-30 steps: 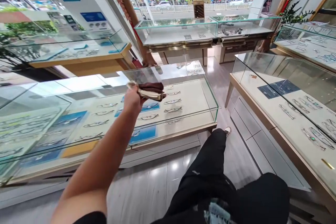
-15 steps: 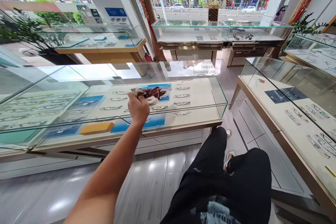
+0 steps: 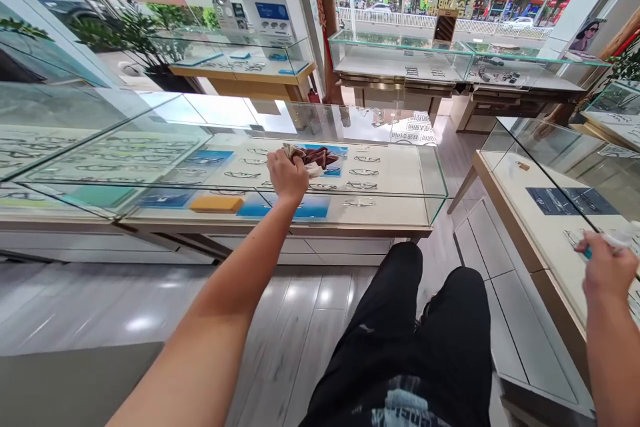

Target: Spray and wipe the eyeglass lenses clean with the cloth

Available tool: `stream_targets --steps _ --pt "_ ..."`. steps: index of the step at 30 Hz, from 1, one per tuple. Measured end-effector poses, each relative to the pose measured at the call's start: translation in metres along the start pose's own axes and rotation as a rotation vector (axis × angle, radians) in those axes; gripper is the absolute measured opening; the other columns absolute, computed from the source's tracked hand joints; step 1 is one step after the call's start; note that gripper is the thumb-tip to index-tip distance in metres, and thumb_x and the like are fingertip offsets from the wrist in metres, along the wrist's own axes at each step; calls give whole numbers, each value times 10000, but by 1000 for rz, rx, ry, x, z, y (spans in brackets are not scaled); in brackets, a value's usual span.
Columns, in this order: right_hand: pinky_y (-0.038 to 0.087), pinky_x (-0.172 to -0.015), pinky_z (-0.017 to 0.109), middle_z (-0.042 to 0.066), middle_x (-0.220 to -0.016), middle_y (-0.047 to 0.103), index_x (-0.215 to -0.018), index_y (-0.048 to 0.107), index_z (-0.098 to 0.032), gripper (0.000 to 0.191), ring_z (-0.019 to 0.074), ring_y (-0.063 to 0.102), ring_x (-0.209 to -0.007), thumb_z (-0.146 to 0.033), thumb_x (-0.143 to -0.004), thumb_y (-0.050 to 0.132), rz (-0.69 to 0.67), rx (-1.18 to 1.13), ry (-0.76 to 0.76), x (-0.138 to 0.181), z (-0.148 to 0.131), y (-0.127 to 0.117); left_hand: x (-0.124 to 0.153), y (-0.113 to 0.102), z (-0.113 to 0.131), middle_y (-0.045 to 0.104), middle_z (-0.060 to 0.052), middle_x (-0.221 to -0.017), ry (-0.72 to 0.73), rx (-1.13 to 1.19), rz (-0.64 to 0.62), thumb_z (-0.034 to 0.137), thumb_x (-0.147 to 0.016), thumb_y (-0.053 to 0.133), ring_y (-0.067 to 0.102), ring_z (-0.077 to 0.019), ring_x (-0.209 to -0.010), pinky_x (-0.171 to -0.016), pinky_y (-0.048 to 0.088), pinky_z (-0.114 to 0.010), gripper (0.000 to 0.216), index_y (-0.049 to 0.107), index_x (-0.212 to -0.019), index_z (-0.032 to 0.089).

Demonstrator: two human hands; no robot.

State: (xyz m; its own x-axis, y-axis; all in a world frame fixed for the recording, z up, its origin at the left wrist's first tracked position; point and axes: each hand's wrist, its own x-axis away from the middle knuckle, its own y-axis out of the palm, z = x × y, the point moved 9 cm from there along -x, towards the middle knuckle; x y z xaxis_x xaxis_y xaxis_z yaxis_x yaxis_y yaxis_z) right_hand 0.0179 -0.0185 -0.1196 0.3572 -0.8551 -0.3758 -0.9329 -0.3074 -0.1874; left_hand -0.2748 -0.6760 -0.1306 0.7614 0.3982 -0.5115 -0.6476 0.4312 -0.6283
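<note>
My left hand (image 3: pixel 289 175) is closed around a bunched cleaning cloth (image 3: pixel 323 159), part dark brown and part beige. It is over the glass top of the long display case (image 3: pixel 320 127), with rows of eyeglasses (image 3: pixel 363 172) visible beneath. At the far right, my right hand (image 3: pixel 607 263) is closed on what looks like a spray bottle (image 3: pixel 621 237), whitish with a teal part near the fingers. The fingers hide much of it. That hand is over the right-hand display case (image 3: pixel 543 260).
A yellow-orange box (image 3: pixel 217 204) lies inside the long case near its front. More glass cases (image 3: pixel 400 60) stand by the windows, with a potted plant (image 3: pixel 165 57) at the left. Grey floor (image 3: pixel 320 307) runs between the cases. A grey surface (image 3: pixel 75 380) is at lower left.
My right hand has come into view at the right with the spray bottle. The view has shifted, so the cases appear further right. My left hand still holds the cloth over the glass.
</note>
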Motion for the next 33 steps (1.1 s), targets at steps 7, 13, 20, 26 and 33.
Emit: stream_targets --steps 7,13,20,26,33 --pt "501 -730 348 9 -691 605 -738 620 -216 483 171 596 -702 -660 -637 780 -592 -311 15 56 -50 181 -4 9 0 570 -298 -1343 -33 -23 -95 316 -950 485 561 -447 -1295 -1106 475 -569 471 571 -1328 48" --pt "413 -653 327 7 -661 554 -691 569 -225 731 164 507 -660 -952 -728 502 -975 -107 -177 113 -96 281 -2 2 -6 543 -252 -1253 -55 183 6 291 -958 502 557 -417 -1249 -1123 438 -563 257 638 -1089 117" --pt "356 -636 304 47 -776 677 -734 509 -222 591 167 556 -691 -783 -912 464 -1104 128 -425 154 -148 393 2 -7 -36 548 -123 -1026 -160 533 180 376 -954 596 570 -301 -1124 -1048 460 -423 204 569 -864 195" --pt "351 -668 286 62 -863 735 -861 610 -201 358 185 606 -768 -539 -975 579 -1250 149 -628 231 -216 491 -3 -9 -86 536 -21 -844 -341 741 257 605 -952 443 578 -157 -758 -743 499 -287 407 537 -958 209" --pt "372 -690 281 84 -1005 774 -982 670 -192 309 217 657 -875 -490 -996 588 -1414 210 -770 311 -260 578 -25 -15 -120 489 49 -645 -403 680 39 477 -884 576 463 -104 -501 -515 392 -233 278 537 -890 202"
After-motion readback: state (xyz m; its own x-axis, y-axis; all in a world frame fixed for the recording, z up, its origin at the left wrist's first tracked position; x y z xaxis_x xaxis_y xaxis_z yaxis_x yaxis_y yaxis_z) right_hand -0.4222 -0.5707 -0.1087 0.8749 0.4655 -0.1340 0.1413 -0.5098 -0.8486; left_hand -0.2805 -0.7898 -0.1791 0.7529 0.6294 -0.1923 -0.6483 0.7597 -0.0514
